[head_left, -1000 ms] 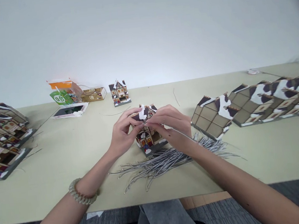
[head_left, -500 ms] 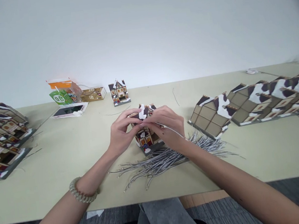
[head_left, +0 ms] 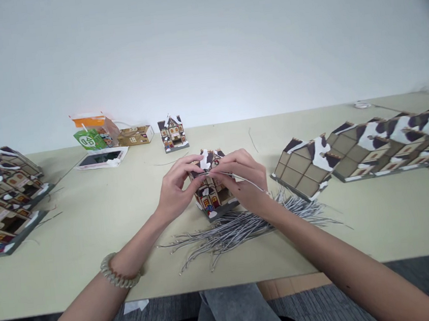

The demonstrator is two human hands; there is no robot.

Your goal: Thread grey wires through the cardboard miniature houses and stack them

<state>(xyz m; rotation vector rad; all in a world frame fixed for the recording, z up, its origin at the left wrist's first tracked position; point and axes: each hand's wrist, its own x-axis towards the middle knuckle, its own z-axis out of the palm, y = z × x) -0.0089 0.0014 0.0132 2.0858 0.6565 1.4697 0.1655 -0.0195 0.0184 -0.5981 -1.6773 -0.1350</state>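
Note:
Upright in front of me stands a miniature house (head_left: pixel 214 201) with snow on its dark roof, partly covered by my hands. Above its front, my right hand (head_left: pixel 243 180) pinches a thin grey wire (head_left: pixel 253 182), whose tail trails back over the wrist. My left hand (head_left: pixel 177 187) meets it at the fingertips, thumb and forefinger closed around the wire's other end near the roof. Whether the left fingers also touch the house is hard to see. Below and right of the house lies a loose bundle of grey wires (head_left: pixel 222 236).
Several similar houses (head_left: pixel 9 218) stand at the left. At the right, a row of them (head_left: pixel 377 146) shows side walls, with one house (head_left: pixel 302 169) closer. Along the wall are a small house (head_left: pixel 173 134), a box (head_left: pixel 135 135), snack packets (head_left: pixel 91 137) and a phone (head_left: pixel 101 158).
The fingertips have drawn slightly apart, and more of the wire shows between and beside them. My right hand has shifted a little right. The house stays in place.

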